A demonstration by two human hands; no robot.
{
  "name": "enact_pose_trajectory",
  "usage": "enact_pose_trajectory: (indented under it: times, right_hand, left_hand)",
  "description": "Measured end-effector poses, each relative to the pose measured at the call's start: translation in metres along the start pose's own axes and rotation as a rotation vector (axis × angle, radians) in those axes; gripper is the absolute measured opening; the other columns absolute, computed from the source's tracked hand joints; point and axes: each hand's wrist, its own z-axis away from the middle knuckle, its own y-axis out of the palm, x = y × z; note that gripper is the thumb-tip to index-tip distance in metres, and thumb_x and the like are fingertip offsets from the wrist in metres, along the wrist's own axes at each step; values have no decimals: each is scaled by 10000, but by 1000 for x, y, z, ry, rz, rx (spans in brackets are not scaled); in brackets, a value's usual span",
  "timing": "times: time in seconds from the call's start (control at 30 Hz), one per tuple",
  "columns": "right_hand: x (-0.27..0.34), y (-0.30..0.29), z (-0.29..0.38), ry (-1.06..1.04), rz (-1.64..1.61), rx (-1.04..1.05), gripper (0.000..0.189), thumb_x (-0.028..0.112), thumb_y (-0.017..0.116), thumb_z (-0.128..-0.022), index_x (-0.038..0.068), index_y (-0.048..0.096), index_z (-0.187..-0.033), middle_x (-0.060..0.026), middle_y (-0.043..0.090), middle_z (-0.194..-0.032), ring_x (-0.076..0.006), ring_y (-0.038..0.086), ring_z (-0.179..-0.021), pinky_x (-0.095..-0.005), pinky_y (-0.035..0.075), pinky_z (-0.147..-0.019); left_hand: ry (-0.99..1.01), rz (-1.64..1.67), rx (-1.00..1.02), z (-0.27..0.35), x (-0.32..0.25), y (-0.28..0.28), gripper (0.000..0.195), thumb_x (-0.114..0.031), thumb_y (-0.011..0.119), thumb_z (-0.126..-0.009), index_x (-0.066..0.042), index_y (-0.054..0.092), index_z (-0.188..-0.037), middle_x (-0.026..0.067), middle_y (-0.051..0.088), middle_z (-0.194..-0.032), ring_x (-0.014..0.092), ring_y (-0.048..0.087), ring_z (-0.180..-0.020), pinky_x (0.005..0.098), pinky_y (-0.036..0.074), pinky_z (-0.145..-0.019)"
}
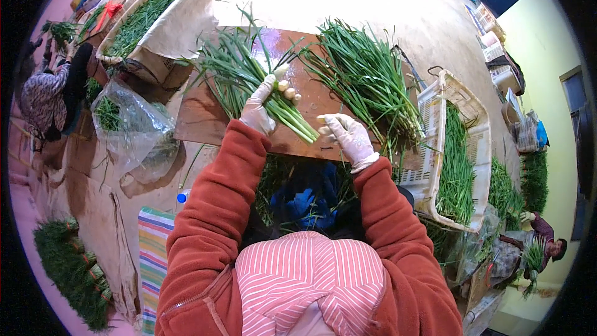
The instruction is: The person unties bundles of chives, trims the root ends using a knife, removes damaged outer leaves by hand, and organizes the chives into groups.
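My left hand (259, 107), in a pale thin glove, grips a bunch of long green stalks (291, 119) that look like garlic chives or scallions. Their pale, even ends point down and right, while the leaves fan out to the upper left. Just right of those ends, my right hand (350, 140) is raised, gloved too, fingers loosely curled and apart; I see nothing held in it. Both hands are over a brown board (205, 126). On the board's right side lies a large loose pile of the same greens (368, 79). More leaves lie under the left bunch, partly hidden.
A white plastic crate (433, 149) of greens stands right of the board. A cloth-lined basket (182, 23) of greens is at upper left, above a clear plastic bag (133, 126). Tied bundles (74, 270) lie lower left. Co-workers sit at far left (44, 98) and far right (543, 238).
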Motion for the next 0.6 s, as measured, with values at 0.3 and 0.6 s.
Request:
enact_pose_trajectory:
  times: [0.3, 0.6]
  right_hand:
    - [33, 26, 30, 444, -521, 581, 320, 373, 546, -863, 67, 596, -943, 9, 569, -608, -93, 535, -476, -193, 393, -436]
    - [-1, 30, 32, 469, -445, 400, 302, 318, 503, -891, 41, 575, -794, 0, 540, -567, -102, 534, -461, -199, 382, -398]
  left_hand:
    - [-284, -322, 65, 8, 34, 6, 616, -491, 465, -863, -51, 378, -1286, 85, 564, -1057, 241, 548, -982, 400, 463, -849]
    - [-654, -423, 134, 38, 65, -20, 743, -568, 482, -808, -111, 267, -1354, 122, 477, -1235, 165, 514, -443, 300, 461, -390]
